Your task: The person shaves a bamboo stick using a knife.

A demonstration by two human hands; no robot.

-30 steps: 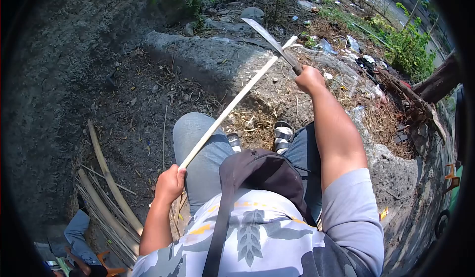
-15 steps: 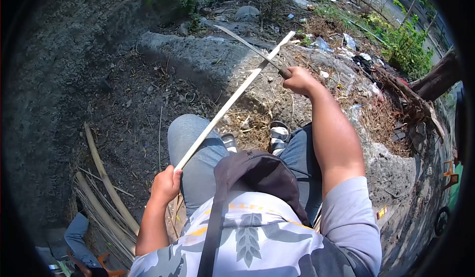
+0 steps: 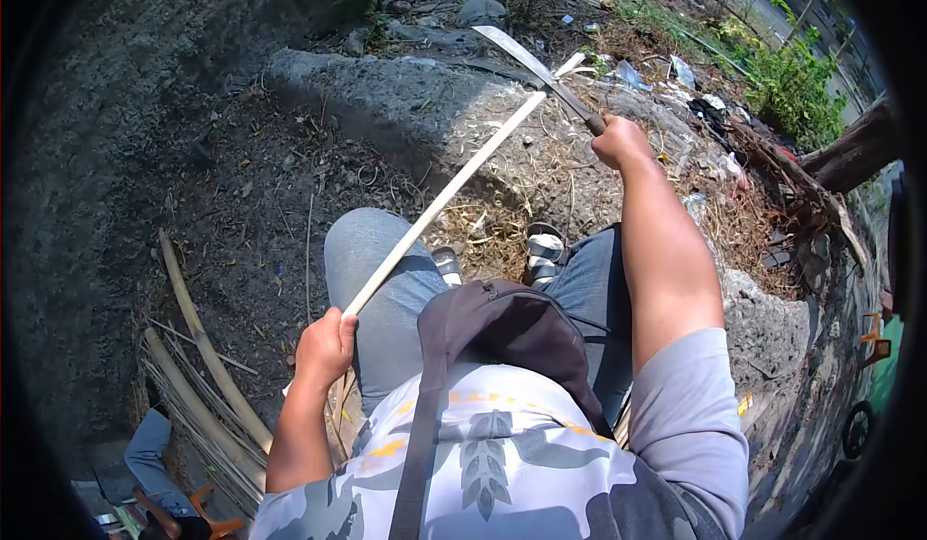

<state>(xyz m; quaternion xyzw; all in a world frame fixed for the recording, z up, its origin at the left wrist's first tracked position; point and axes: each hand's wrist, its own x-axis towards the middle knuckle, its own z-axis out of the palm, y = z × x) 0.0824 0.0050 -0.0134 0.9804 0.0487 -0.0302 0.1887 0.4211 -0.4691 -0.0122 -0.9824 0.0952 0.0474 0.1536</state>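
My left hand (image 3: 325,349) is closed around the near end of a long pale wooden strip (image 3: 454,191). The strip slants over my left knee, and its far end lies near the stone ledge. In my right hand (image 3: 621,142) is the dark handle of a long curved blade (image 3: 521,55). The blade crosses over the strip close to its far end, pointing up and left. Whether blade and strip touch, I cannot tell.
Long curved strips (image 3: 208,347) lie on the ground at the left. A concrete ledge (image 3: 377,101) runs ahead, with litter beyond it. A log (image 3: 855,149) is at the right. Another person's leg (image 3: 154,458) shows at the lower left.
My right hand has moved right and slightly up, taking the blade toward the far end of the strip. My left hand has shifted slightly up in view, still gripping the strip.
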